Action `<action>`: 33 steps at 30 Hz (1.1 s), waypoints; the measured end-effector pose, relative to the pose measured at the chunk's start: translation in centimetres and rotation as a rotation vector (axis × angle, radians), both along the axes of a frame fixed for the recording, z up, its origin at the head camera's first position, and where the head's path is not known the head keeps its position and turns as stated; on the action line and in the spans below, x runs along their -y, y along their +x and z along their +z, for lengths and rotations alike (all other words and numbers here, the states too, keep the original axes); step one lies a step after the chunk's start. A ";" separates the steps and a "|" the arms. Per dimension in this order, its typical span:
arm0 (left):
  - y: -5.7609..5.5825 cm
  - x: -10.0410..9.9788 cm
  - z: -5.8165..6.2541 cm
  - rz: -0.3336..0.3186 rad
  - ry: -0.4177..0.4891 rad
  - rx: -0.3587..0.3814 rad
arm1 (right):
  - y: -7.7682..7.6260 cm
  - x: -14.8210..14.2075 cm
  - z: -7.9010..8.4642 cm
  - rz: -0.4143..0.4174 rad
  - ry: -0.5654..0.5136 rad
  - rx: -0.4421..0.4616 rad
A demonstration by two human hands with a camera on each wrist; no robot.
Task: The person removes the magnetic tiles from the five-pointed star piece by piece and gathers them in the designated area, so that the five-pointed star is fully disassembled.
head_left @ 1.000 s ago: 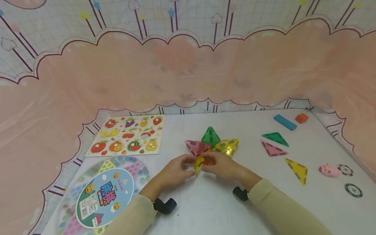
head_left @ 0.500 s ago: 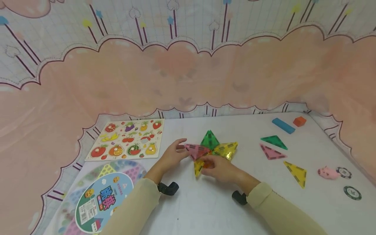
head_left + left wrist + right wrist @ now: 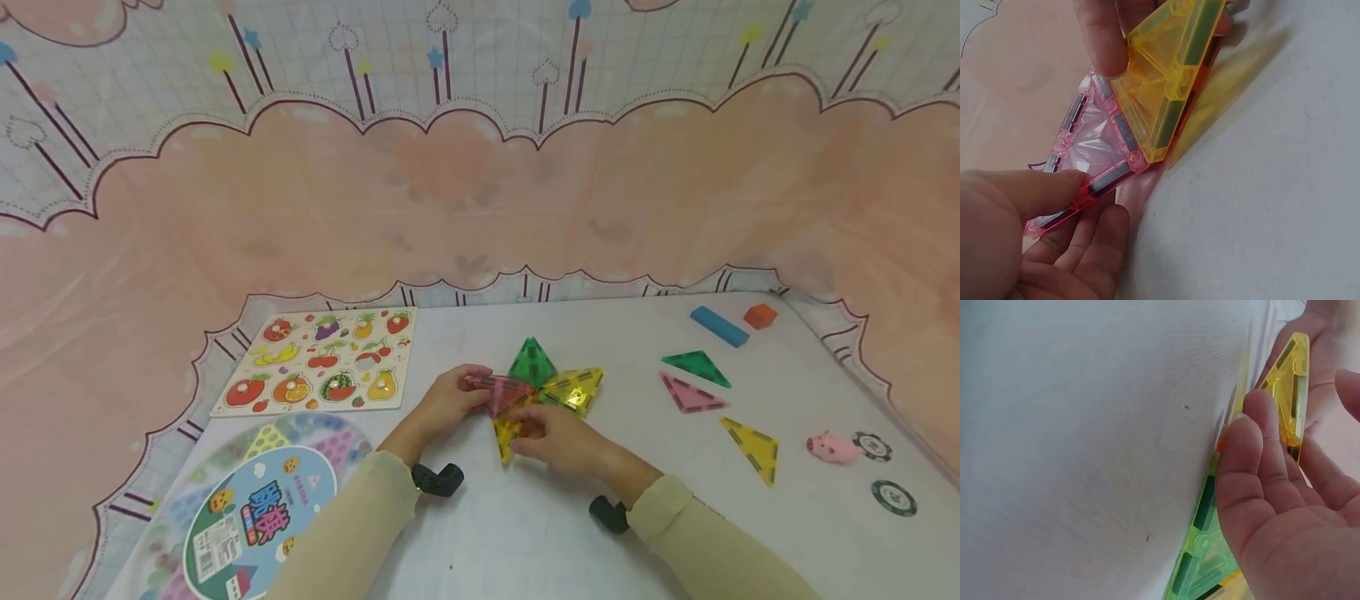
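Note:
My left hand [image 3: 452,405] pinches the outer corner of a pink triangular magnetic tile [image 3: 1092,140], thumb on one face and fingers beneath. At the front of the same star-like cluster, my right hand [image 3: 567,437] holds a yellow triangular magnetic tile [image 3: 1150,81], with fingertips on both sides of it in the left wrist view. The pink and yellow tiles touch along an edge. Behind them in the head view stand a green tile piece [image 3: 532,365] and another yellow piece [image 3: 576,388]. Something orange at the cluster's middle is mostly hidden by my right hand.
Loose green [image 3: 699,367], pink [image 3: 690,393] and yellow [image 3: 752,450] triangles lie at right. Beyond are a blue block [image 3: 718,326], an orange block [image 3: 760,316], a toy pig [image 3: 831,447] and two chips. A fruit puzzle board [image 3: 311,362] and a round game box [image 3: 258,521] occupy the left.
My left hand has left the front yellow tile and moved up to grip the pink tile. My right hand stays at the yellow tile. The head view has tilted slightly.

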State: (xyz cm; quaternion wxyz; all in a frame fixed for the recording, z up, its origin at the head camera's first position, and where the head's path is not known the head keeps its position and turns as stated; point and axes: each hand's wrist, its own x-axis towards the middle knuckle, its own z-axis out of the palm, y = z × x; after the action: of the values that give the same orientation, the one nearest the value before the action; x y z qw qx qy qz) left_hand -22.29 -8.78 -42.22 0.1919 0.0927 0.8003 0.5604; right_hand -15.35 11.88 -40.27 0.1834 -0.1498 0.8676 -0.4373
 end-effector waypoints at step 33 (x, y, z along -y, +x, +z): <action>0.8 -0.3 0.3 0.063 0.034 0.020 | 0.1 -0.8 0.1 -0.009 -0.073 0.023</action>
State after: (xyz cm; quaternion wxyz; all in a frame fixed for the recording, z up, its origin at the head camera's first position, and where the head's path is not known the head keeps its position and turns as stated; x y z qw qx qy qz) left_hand -21.54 -8.50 -41.91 0.1807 0.0652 0.7912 0.5806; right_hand -15.27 12.64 -40.16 0.1858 -0.1474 0.8495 -0.4713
